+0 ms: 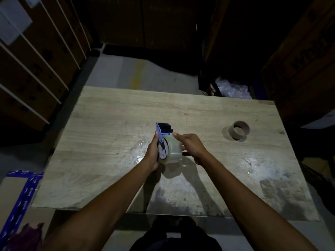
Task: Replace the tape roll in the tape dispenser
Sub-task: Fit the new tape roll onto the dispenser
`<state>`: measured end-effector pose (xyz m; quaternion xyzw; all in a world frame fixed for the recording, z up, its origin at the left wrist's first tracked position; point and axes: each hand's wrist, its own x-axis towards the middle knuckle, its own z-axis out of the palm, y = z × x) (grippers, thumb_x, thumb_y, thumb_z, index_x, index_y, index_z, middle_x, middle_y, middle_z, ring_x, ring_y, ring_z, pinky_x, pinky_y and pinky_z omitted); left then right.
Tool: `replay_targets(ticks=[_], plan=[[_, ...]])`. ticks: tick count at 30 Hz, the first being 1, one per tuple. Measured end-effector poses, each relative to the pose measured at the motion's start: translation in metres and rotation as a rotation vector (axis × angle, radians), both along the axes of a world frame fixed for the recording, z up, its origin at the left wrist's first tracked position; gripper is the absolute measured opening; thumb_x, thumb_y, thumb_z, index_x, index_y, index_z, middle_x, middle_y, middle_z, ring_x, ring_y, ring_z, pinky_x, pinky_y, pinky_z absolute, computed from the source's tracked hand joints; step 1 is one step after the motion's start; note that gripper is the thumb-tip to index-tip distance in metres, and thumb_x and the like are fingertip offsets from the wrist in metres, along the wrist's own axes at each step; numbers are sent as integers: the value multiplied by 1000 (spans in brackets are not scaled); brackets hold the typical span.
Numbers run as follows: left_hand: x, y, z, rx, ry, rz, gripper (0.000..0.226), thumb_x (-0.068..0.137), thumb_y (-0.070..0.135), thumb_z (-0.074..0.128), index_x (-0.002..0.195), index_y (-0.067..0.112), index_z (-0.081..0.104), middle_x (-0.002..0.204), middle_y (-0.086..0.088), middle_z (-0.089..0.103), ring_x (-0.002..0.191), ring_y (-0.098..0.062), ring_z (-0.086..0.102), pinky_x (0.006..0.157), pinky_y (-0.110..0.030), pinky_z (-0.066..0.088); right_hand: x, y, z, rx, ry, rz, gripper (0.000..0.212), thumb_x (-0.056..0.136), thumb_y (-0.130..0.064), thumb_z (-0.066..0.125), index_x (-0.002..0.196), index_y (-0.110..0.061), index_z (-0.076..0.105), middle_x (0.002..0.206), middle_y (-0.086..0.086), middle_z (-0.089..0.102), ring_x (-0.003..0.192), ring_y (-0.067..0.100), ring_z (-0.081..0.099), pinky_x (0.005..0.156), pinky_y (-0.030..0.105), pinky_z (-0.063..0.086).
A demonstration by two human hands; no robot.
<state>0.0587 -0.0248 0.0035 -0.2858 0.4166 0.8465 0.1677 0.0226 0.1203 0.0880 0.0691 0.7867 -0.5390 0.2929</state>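
Clear tape roll (172,148) on tape dispenser (162,134) | left hand (152,153) grips dispenser | right hand (190,145) clasps roll

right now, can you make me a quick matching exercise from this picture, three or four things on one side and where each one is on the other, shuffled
Things:
1. clear tape roll
2. empty brown cardboard core
3. blue tape dispenser
4. crumpled clear plastic wrap

Places:
A. standing alone on the right of the wooden table
B. on the floor beyond the table's far edge
C. gripped at its side by the left hand
D. seated on the dispenser, under the right hand

Pairs: 1-D, 2-A, 3-C, 4-B
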Motion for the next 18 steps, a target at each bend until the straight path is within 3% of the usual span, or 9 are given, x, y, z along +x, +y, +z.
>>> replay_targets(ticks=[2, 3, 6, 10, 15, 18], plan=[[3, 0, -3, -41, 8, 0, 67, 95, 64, 40, 128, 10, 64, 118, -19, 71, 106, -33, 69, 92, -44, 54, -3, -6, 2, 130, 93, 35, 73, 67, -75, 65, 67, -2, 67, 69, 18, 65, 70, 36, 67, 67, 47, 57], [4, 0, -2, -83, 4, 0, 68, 92, 66, 44, 127, 12, 65, 119, -19, 71, 109, -34, 68, 96, -45, 53, -4, -8, 1, 188, 119, 71, 70, 64, -76, 65, 63, -6, 63, 62, 15, 59, 62, 33, 61, 62, 43, 52], [3, 1, -8, -133, 23, -13, 77, 78, 77, 58, 124, 15, 69, 126, -22, 67, 119, -38, 62, 109, -53, 43, -3, -13, 3, 345, 169, 160, 54, 73, -63, 71, 66, -11, 59, 58, 5, 49, 58, 24, 55, 57, 33, 40], [0, 3, -13, -196, -12, 35, 87, 70, 86, 56, 121, 16, 70, 124, -18, 69, 116, -35, 65, 108, -55, 44, -1, -15, 5, 442, 225, 169, 56, 77, -59, 71, 57, -11, 49, 49, 1, 44, 48, 18, 45, 48, 28, 29], [1, 4, 13, -145, -84, 63, 77, 90, 73, 35, 133, 12, 53, 111, -7, 66, 93, -23, 66, 93, -44, 53, 5, -12, 6, 417, 296, 119, 54, 78, -52, 72, 67, 0, 63, 65, 15, 64, 65, 28, 64, 52, 32, 39], [1, 3, 11, -138, -102, 72, 76, 86, 75, 36, 129, 15, 54, 117, -9, 63, 100, -27, 63, 100, -49, 50, 8, -12, 5, 402, 303, 111, 47, 76, -48, 75, 84, -2, 69, 80, 12, 69, 75, 25, 65, 62, 37, 50]])
